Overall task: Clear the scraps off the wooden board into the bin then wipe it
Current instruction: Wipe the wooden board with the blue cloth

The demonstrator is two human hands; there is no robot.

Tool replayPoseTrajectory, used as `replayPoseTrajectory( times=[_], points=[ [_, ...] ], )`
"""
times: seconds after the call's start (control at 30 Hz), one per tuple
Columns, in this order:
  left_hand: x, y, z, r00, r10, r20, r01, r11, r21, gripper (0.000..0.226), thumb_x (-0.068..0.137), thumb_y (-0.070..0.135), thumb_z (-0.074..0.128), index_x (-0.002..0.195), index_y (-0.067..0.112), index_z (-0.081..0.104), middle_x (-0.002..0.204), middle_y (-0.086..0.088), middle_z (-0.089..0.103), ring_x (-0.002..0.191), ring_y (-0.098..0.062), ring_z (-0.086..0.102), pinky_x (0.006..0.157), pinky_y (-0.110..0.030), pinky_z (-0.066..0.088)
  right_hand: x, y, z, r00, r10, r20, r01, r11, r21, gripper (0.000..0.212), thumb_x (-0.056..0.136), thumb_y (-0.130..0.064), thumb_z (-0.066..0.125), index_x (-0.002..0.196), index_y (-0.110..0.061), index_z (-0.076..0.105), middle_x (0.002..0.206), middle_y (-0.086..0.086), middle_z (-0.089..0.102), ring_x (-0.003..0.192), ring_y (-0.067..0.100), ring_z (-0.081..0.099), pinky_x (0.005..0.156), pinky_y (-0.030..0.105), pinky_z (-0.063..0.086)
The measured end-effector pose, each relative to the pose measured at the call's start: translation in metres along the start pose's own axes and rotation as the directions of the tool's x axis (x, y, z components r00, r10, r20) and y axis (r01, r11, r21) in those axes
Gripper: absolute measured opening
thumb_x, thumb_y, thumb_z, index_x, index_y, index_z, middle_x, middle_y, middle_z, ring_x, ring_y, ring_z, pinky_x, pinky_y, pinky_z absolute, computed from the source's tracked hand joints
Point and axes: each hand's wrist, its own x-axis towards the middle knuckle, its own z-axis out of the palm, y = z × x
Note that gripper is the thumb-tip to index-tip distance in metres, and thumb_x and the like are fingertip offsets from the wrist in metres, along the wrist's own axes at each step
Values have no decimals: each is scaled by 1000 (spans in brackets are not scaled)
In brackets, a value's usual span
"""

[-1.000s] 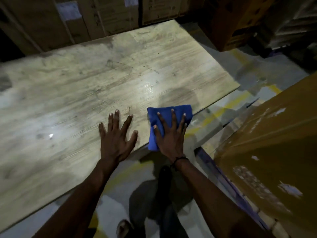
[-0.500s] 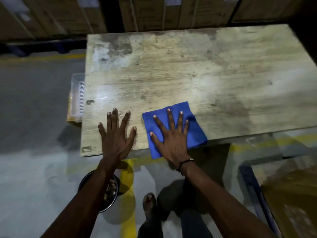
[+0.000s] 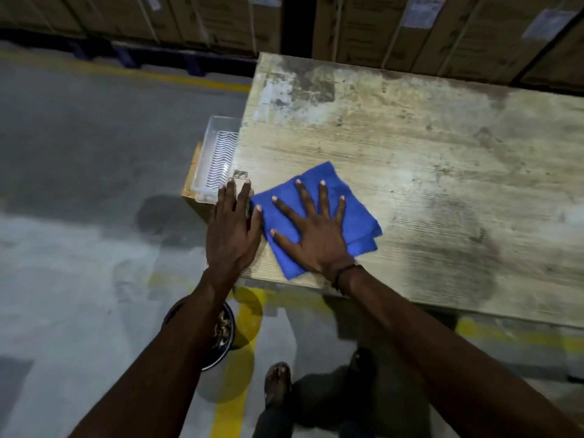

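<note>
Now, from the head view, your right hand [image 3: 316, 230] presses flat, fingers spread, on the blue cloth [image 3: 319, 216] at the wooden board [image 3: 410, 159]'s near-left corner — unwiped board stretches rightward; your left hand [image 3: 232, 230] rests open, holding nothing, at the left edge.

Both forearms are bare to the lower edge of the view, with no sleeve in sight. The left hand [image 3: 232, 230] carries no ring, watch or band. The right hand [image 3: 313, 238] also has bare fingers; just behind it, a thin dark cord bracelet [image 3: 343, 273] circles the wrist, lying slightly slack. Fingernails on both hands are short and pale. Below the hands, a foot [image 3: 277, 379] shows in an open-toed sandal, its toes uncovered, and dark trousers [image 3: 273, 420] cover the leg above it. The other foot is in shadow and cannot be made out.
</note>
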Motion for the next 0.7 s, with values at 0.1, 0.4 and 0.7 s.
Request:
replayPoseTrajectory(
  times=[0.1,0.4,0.7],
  points=[
    [-4,1,-1,999,-4,-32,3,1000,-17,64,107,53,26,165,26,29,174,-6,21,161,-26,16,127,-47,25,-42,16,-9,997,-73,-1,73,997,14,68,98,-76,36,160,-52,24,176,-3,5,161,38,-5,120,72,1],
    [-5,5,-2,999,-9,-37,9,1000,13,74,104,64,29,166,24,26,174,-6,19,161,-27,15,128,-46,21,63,29,1,980,197,9,-197,979,58,74,93,-83,31,160,-54,21,176,-3,6,160,43,-2,118,77,4],
    [-7,7,-5,998,-35,-43,33,999,-44,84,102,68,31,167,16,16,174,-2,19,162,-21,14,129,-46,22,41,23,-1,997,-82,-5,83,996,21,70,94,-82,31,159,-55,26,175,-7,9,161,36,-2,119,74,6]
  ],
)
